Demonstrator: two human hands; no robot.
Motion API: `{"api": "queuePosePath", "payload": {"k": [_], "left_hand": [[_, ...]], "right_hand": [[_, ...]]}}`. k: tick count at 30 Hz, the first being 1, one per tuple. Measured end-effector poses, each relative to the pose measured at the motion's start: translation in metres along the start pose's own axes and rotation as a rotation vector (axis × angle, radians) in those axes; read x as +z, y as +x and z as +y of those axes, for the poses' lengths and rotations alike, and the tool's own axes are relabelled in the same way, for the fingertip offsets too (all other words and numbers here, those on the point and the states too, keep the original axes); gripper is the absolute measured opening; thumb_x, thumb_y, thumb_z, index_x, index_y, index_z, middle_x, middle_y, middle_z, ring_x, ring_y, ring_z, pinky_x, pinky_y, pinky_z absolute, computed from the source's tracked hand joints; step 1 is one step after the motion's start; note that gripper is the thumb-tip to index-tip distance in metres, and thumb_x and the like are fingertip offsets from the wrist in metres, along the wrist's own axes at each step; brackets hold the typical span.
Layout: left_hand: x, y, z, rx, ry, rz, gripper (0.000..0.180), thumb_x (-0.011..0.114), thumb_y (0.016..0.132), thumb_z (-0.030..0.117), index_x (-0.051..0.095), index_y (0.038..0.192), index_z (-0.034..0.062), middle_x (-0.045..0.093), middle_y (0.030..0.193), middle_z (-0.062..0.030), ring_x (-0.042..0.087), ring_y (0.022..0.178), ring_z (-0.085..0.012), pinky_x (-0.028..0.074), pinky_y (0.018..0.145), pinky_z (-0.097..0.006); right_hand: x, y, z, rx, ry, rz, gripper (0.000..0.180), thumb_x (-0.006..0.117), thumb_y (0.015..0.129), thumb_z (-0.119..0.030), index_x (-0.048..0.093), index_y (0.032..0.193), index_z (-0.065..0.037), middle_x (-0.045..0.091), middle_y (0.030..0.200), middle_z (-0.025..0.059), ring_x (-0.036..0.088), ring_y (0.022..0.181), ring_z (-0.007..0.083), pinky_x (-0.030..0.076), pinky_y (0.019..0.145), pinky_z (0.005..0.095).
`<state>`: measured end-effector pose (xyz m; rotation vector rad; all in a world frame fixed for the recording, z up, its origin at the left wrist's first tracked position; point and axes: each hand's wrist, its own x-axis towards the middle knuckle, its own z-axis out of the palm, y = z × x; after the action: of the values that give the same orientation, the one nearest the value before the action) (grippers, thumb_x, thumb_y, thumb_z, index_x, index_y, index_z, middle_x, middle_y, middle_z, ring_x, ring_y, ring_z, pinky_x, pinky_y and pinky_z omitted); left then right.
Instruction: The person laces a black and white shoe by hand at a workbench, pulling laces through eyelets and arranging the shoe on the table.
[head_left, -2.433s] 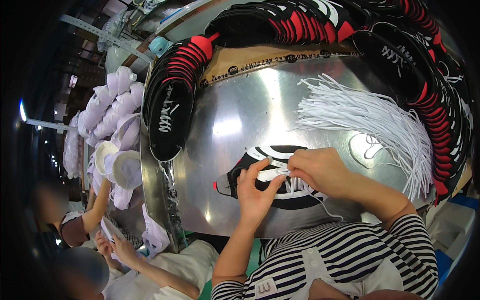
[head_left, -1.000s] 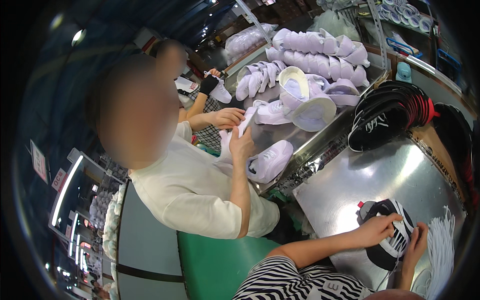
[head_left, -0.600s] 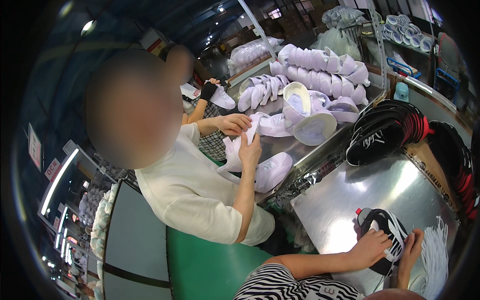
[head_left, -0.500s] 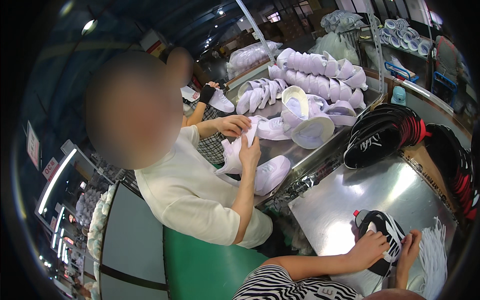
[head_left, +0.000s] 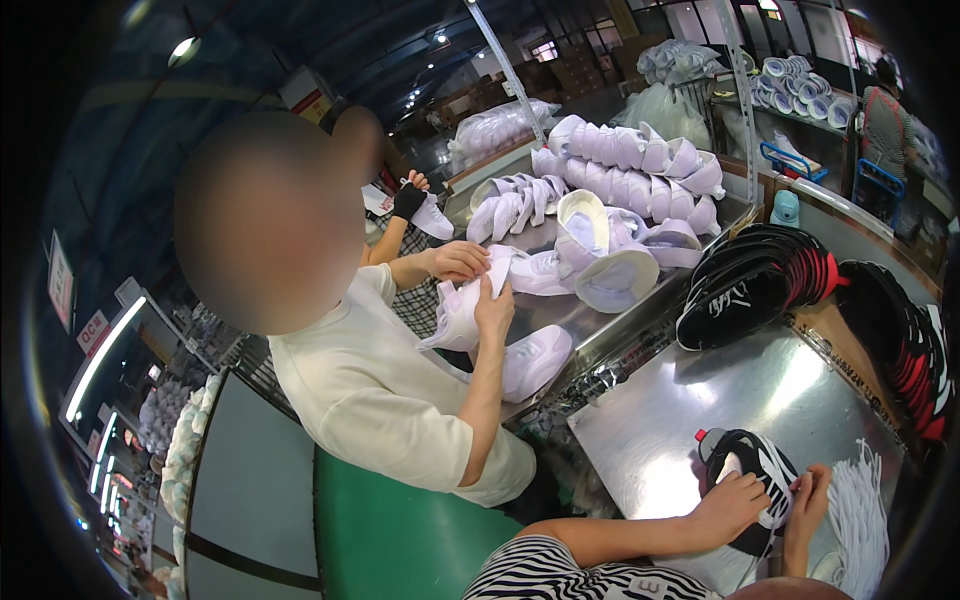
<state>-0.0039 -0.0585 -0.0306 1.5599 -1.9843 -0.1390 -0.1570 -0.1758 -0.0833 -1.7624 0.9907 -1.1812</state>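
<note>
A black shoe upper [head_left: 721,450] with a red tab and white lacing lies on the metal tabletop [head_left: 640,420] at the lower right. My left hand [head_left: 732,507] comes in from the left, its fingers closed on the upper beside the lacing. Across from it, my right hand [head_left: 806,500] pinches at the upper's right edge, where a white shoelace [head_left: 776,475] runs; the fingertips partly hide the grip. A bundle of loose white shoelaces [head_left: 860,510] lies just right of my right hand.
Black uppers with red linings [head_left: 755,280] stand in rows at the table's far right. Beyond is a metal bench with white shoes [head_left: 625,170]. A co-worker in a white shirt [head_left: 390,390] holds a white shoe [head_left: 460,312] at left. Green floor [head_left: 400,520] shows below.
The whole view has shifted slightly, so the scene sits a little further left. My hands stay at the same upper with nearly the same grip. A person now shows at the far right.
</note>
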Motion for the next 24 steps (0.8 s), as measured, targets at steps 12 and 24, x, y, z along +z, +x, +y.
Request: {"api": "queuePosePath", "payload": {"k": [12,24], "left_hand": [[0.001,0.000,-0.003,-0.004,-0.062,-0.006,0.023,0.067,0.078,0.012,0.055,0.097,0.0054,0.053,0.093,-0.0091,0.051,0.094,-0.0270,0.040,0.077,-0.038],[0.005,-0.002,-0.006,0.031,-0.055,0.054,0.022,0.066,0.082,0.013,0.057,0.100,0.0060,0.051,0.090,-0.0087,0.052,0.090,-0.0268,0.041,0.075,-0.038]], "right_hand": [[-0.001,0.001,-0.006,-0.007,-0.012,-0.020,0.010,0.045,0.101,-0.009,0.049,0.103,-0.001,0.051,0.068,0.0050,0.048,0.060,0.0116,0.037,0.055,0.0258],[0.001,0.001,-0.003,-0.027,0.041,0.012,0.009,0.045,0.099,-0.008,0.051,0.103,-0.002,0.051,0.066,0.0048,0.049,0.059,0.0112,0.038,0.055,0.0257]]}}
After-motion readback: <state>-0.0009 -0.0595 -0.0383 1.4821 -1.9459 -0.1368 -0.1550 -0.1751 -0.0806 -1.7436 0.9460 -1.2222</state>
